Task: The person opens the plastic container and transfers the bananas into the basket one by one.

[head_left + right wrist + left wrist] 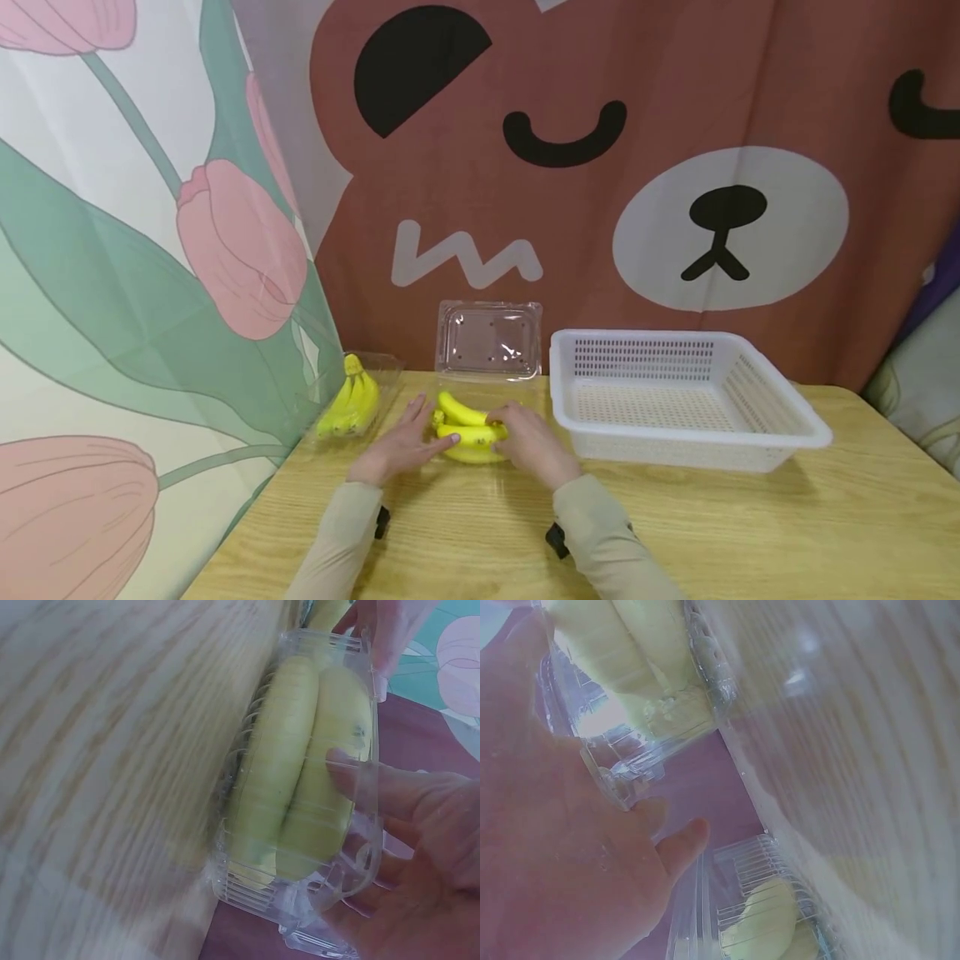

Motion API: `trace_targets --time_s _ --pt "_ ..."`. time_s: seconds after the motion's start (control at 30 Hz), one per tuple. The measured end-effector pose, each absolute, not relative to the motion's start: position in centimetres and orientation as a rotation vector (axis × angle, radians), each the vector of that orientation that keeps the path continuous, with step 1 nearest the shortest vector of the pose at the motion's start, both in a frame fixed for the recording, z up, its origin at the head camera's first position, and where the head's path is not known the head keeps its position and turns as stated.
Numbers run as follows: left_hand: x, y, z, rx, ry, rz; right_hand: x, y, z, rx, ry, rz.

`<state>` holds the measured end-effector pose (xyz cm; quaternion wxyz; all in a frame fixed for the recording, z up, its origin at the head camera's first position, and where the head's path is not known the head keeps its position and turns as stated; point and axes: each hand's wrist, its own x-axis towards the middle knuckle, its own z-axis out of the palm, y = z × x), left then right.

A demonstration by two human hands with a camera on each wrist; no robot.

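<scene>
A bunch of yellow bananas (472, 435) lies in a clear plastic clamshell container (251, 895), whose lid (489, 340) stands raised at the back. My left hand (397, 448) is at the container's left end, fingers extended behind it and thumb reaching across the front. In the left wrist view its fingers meet the clear rim. At the right end, my right hand (534, 442) grips the container, thumb over the side and fingers bent round the corner, as the right wrist view shows.
A second clear container (388, 373) with another banana bunch (354, 402) stands at the left, beside the tulip-print curtain (240, 250). To the right is a white perforated plastic basket (690, 437) on the wooden table (480, 533). A bear-print cloth (562, 225) hangs behind.
</scene>
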<state>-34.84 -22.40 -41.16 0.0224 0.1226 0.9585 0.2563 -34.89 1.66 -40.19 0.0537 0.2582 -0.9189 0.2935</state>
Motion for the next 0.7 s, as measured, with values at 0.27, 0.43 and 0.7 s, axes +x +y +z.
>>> trace_targets --time_s 0.27,0.43,0.7 --pt "-35.04 -22.43 -41.39 0.404 2.986 0.787 -34.76 1.64 -40.26 0.822 -2.793 0.842" --pt "-34.91 -22.37 -41.37 0.391 3.009 0.745 -34.71 1.53 -40.38 0.837 -2.796 0.813" --pt "-34.88 -22.38 -41.18 0.391 3.013 0.78 -34.67 1.18 -40.23 0.865 -2.787 0.769"
